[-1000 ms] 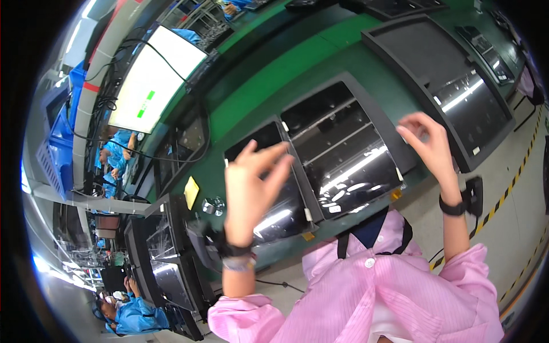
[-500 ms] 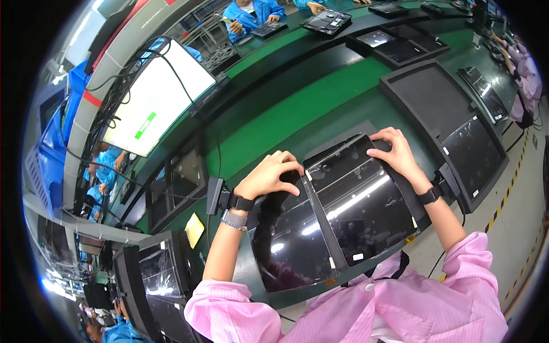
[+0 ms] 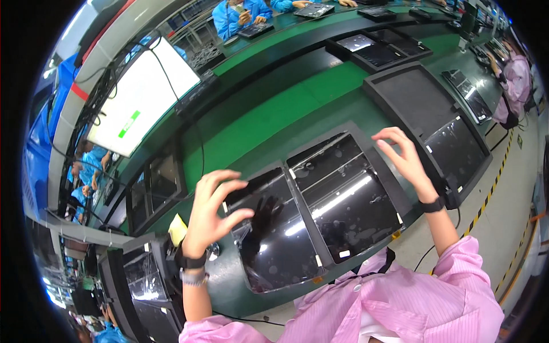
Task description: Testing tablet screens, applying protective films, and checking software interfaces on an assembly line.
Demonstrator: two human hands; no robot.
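Note:
Two glossy black panels lie side by side in a dark tray (image 3: 382, 166) on the green bench in front of me. My left hand (image 3: 211, 211) hovers over the near left edge of the left panel (image 3: 274, 234), fingers spread, holding nothing. My right hand (image 3: 403, 157) hangs above the far right corner of the right panel (image 3: 349, 194), fingers apart and empty. Both wrists wear dark bands, and my sleeves are pink.
Another dark tray (image 3: 423, 103) with a black panel sits to the right. A lit white screen (image 3: 137, 97) stands at the far left. More panels (image 3: 143, 274) stand at my lower left. People in blue work at the far bench (image 3: 240, 14); a person in pink (image 3: 517, 80) stands at right.
Half a second ago both hands rested on the far edges of the panels. Now they have lifted off and hover above them, fingers spread.

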